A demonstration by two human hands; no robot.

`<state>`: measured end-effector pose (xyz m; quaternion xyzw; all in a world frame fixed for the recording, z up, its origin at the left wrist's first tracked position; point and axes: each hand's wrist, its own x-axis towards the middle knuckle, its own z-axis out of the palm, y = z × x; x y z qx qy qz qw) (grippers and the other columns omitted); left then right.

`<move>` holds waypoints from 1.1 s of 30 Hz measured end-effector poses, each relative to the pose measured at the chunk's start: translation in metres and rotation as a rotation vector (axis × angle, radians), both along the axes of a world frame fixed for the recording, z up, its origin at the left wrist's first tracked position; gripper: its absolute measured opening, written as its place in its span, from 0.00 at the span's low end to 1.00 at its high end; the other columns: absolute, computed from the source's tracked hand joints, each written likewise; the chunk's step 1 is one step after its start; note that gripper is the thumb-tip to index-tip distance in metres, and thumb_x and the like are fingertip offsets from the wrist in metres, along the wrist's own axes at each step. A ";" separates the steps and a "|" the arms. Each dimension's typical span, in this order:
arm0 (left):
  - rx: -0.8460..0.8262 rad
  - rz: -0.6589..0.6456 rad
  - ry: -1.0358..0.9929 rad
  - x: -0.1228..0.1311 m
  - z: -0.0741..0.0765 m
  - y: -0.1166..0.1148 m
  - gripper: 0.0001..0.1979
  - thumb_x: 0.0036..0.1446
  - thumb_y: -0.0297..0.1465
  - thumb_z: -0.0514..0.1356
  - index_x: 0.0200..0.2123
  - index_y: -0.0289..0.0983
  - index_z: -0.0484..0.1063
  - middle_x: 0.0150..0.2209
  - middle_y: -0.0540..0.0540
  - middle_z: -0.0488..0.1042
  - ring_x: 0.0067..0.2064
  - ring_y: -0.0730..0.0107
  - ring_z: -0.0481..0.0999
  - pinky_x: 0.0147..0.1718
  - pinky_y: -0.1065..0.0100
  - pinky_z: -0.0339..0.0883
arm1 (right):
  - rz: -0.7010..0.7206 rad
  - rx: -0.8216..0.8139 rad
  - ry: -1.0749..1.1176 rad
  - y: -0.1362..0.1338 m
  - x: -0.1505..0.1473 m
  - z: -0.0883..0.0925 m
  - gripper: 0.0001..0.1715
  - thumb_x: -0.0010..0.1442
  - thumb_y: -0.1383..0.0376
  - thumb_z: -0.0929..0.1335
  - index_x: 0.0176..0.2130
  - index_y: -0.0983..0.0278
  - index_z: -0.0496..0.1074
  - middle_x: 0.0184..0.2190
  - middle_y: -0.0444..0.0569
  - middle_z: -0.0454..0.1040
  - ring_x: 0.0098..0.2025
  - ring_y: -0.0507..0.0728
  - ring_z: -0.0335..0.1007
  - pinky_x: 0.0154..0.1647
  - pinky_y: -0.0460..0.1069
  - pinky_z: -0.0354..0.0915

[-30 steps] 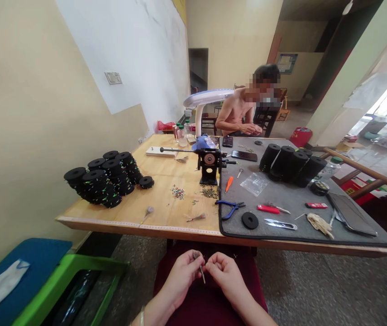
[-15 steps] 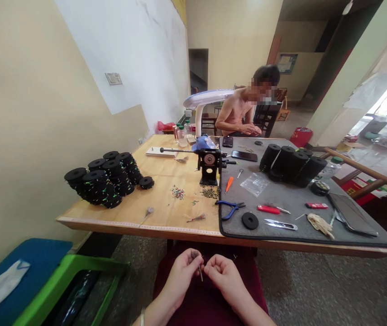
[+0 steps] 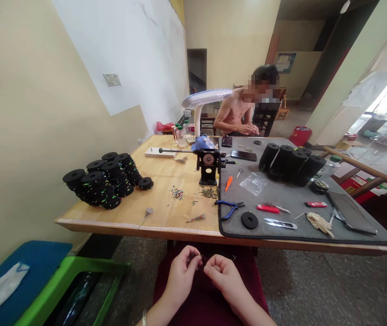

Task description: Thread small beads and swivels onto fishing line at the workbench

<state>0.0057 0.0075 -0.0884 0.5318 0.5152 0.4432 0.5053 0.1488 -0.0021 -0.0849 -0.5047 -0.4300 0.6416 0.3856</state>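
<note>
Both hands hover over my lap, below the wooden table's (image 3: 159, 181) front edge. My left hand (image 3: 181, 271) is curled with thumb and fingers pinched on a tiny thin piece I cannot make out. My right hand (image 3: 222, 273) is closed in a loose fist right beside it, fingertips almost touching the left hand's. Whatever passes between them is too small to name. The dark red cloth (image 3: 210, 299) on my lap lies under both hands.
On the table: stacks of black spools (image 3: 101, 181) left, a small black winder (image 3: 208, 165), blue pliers (image 3: 229, 208), a black disc (image 3: 249, 220), clippers (image 3: 279, 223), a grey mat (image 3: 295, 199), more spools (image 3: 291, 164). Another person (image 3: 244, 113) sits at the far end. A green and blue stool (image 3: 44, 280) stands at left.
The thin stick that hung between my fingertips is no longer visible; both hands have drawn slightly closer together and stayed over my lap.
</note>
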 end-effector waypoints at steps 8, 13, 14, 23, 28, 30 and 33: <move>0.061 0.013 0.057 -0.001 0.001 -0.001 0.04 0.55 0.31 0.56 0.29 0.37 0.68 0.27 0.49 0.70 0.31 0.67 0.71 0.32 0.69 0.64 | -0.010 -0.045 0.052 0.001 -0.002 0.001 0.15 0.46 0.58 0.70 0.21 0.63 0.61 0.12 0.32 0.51 0.16 0.45 0.40 0.18 0.44 0.38; 0.104 0.008 0.111 -0.001 0.004 -0.002 0.04 0.56 0.30 0.55 0.30 0.38 0.68 0.28 0.49 0.71 0.32 0.66 0.71 0.33 0.69 0.64 | -0.027 -0.090 0.075 0.002 -0.003 0.003 0.14 0.45 0.60 0.70 0.21 0.63 0.60 0.12 0.32 0.51 0.16 0.45 0.39 0.17 0.44 0.37; 0.115 0.007 0.129 -0.001 0.005 -0.003 0.04 0.56 0.30 0.55 0.30 0.38 0.68 0.28 0.49 0.71 0.32 0.66 0.71 0.33 0.69 0.64 | -0.029 -0.096 0.074 0.002 -0.003 0.003 0.14 0.45 0.60 0.69 0.21 0.63 0.61 0.12 0.32 0.51 0.16 0.45 0.39 0.17 0.44 0.37; 0.180 -0.023 0.220 0.000 0.008 -0.006 0.05 0.57 0.29 0.54 0.30 0.38 0.69 0.29 0.49 0.72 0.32 0.66 0.71 0.33 0.69 0.64 | -0.065 -0.081 0.067 0.004 -0.002 0.000 0.16 0.45 0.56 0.70 0.23 0.64 0.62 0.12 0.32 0.53 0.16 0.44 0.41 0.17 0.44 0.38; 0.153 -0.042 0.215 0.001 0.008 -0.007 0.05 0.56 0.30 0.55 0.30 0.39 0.69 0.29 0.48 0.72 0.32 0.65 0.71 0.33 0.68 0.64 | -0.068 -0.064 0.091 0.005 -0.001 -0.002 0.17 0.45 0.54 0.71 0.26 0.64 0.64 0.11 0.31 0.52 0.14 0.44 0.40 0.16 0.44 0.37; 0.135 -0.051 0.196 0.002 0.008 -0.007 0.05 0.56 0.30 0.55 0.30 0.39 0.69 0.29 0.48 0.72 0.32 0.65 0.71 0.33 0.68 0.64 | -0.078 -0.047 0.099 0.005 -0.001 -0.002 0.17 0.46 0.54 0.71 0.27 0.64 0.65 0.12 0.32 0.53 0.14 0.44 0.40 0.16 0.44 0.37; 0.099 -0.068 0.156 0.003 0.007 -0.008 0.04 0.56 0.31 0.56 0.30 0.38 0.69 0.28 0.48 0.72 0.30 0.67 0.70 0.31 0.69 0.64 | -0.086 -0.043 0.113 0.005 -0.001 -0.003 0.19 0.45 0.53 0.71 0.26 0.64 0.65 0.11 0.32 0.55 0.14 0.44 0.40 0.16 0.43 0.36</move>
